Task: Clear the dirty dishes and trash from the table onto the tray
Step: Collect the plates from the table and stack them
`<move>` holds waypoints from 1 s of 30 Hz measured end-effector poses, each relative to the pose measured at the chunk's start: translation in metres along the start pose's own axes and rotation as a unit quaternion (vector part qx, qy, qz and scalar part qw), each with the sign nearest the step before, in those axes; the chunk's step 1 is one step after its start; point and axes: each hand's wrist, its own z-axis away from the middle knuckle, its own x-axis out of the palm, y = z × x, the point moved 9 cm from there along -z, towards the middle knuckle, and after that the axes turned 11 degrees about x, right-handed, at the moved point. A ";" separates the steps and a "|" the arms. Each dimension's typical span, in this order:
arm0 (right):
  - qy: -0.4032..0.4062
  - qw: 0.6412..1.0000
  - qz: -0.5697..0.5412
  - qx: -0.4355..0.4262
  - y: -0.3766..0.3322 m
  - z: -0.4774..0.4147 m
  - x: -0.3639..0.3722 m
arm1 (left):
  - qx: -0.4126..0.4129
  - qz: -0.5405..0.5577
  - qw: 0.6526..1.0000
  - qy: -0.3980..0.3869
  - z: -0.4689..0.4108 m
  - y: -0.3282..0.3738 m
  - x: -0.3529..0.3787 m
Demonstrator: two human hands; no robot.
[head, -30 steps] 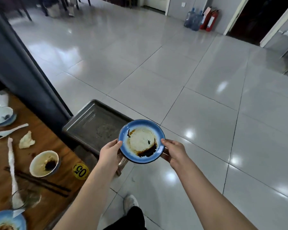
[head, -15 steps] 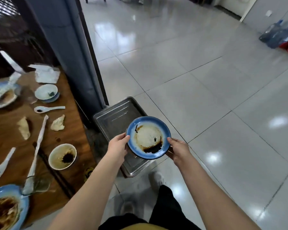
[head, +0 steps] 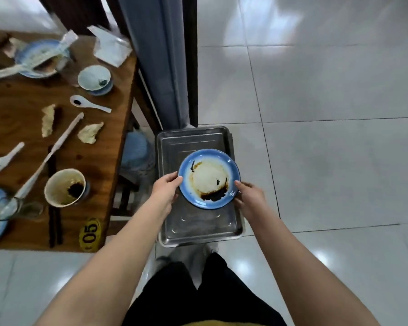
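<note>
One round blue-rimmed plate, white centre smeared with dark sauce, is held above the middle of one rectangular steel tray, toward its right edge. The left hand and right hand each curl round opposite rims, gripping it. On the wooden surface beside the tray stand two soiled bowls and lie two glossy white spoons
</note>
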 end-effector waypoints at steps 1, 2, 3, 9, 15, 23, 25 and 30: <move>-0.003 1.000 0.008 0.005 -0.002 -0.009 0.002 | 0.000 0.002 1.000 0.007 -0.007 -0.004 0.002; -0.005 1.000 0.011 0.006 -0.004 -0.016 0.003 | -0.002 0.002 1.000 0.013 -0.012 -0.009 0.002; -0.006 1.000 0.019 0.010 -0.005 -0.025 0.006 | -0.006 0.006 1.000 0.020 -0.019 -0.014 0.002; 0.013 0.992 0.119 0.031 -0.002 -0.073 0.020 | -0.028 0.018 0.998 0.049 -0.056 -0.050 -0.003; 0.033 0.990 0.134 0.030 0.001 -0.126 0.035 | -0.024 -0.013 0.998 0.055 -0.097 -0.071 0.001; 0.063 0.984 0.161 0.047 0.016 -0.207 0.041 | -0.015 -0.065 0.997 0.048 -0.168 -0.113 0.015; 0.069 0.983 0.163 0.052 0.020 -0.220 0.041 | -0.014 -0.069 0.996 0.049 -0.181 -0.124 0.017; 0.071 0.980 0.183 0.040 0.025 -0.245 0.042 | -0.011 -0.090 0.994 0.056 -0.203 -0.139 0.017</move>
